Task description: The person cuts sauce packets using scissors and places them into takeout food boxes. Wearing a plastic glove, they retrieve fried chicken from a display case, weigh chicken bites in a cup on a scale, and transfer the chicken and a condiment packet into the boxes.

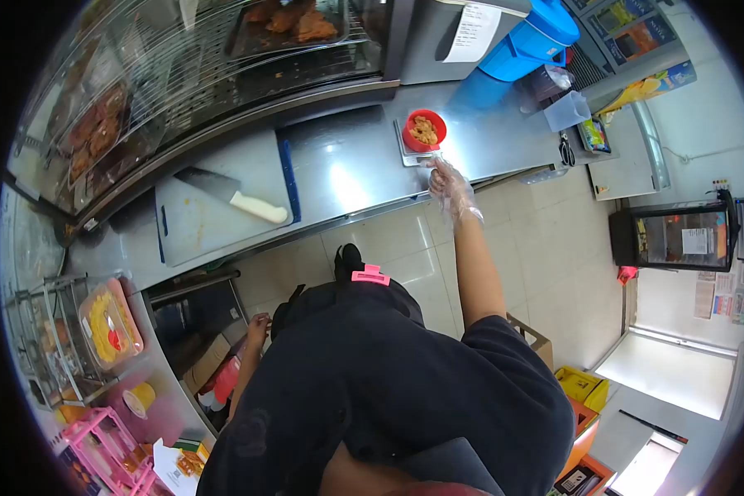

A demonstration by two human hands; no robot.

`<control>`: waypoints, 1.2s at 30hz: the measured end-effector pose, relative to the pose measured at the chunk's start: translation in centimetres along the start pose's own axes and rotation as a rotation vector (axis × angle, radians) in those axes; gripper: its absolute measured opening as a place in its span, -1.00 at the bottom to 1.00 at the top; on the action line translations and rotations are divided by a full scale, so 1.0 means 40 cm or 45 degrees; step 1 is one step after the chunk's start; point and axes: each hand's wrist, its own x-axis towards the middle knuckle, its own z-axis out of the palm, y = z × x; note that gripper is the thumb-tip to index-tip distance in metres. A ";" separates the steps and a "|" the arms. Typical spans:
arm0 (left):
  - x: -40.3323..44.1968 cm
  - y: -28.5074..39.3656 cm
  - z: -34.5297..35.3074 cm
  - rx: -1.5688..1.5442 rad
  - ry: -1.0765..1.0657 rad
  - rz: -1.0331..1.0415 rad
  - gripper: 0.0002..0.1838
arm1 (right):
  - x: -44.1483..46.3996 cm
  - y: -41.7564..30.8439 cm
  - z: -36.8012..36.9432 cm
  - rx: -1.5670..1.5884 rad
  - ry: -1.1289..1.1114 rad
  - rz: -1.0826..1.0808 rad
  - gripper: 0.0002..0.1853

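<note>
My right hand (448,188), in a clear plastic glove, reaches to the counter's front edge. Its fingers are curled, the fingertips close to the near side of a small scale (407,155); whether they touch it or hold anything is hidden. On the scale stands a red bowl (408,132) with golden fried pieces (424,130) in it. My left hand (259,327) hangs low beside my body, away from the counter, its fingers too small to read. A knife (258,207) with a white handle lies on a white cutting board (192,236) at the left.
A glass display case (207,74) with fried food runs along the counter's back. Blue container (531,41), scissors (566,150) and a clear plastic tub (567,112) stand at the right. A lidded food tray (112,322) and pink rack (107,446) sit at lower left.
</note>
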 end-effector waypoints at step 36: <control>0.014 0.133 0.082 0.234 0.189 0.141 -0.73 | -0.042 0.040 0.153 -2.138 0.297 -0.517 -0.43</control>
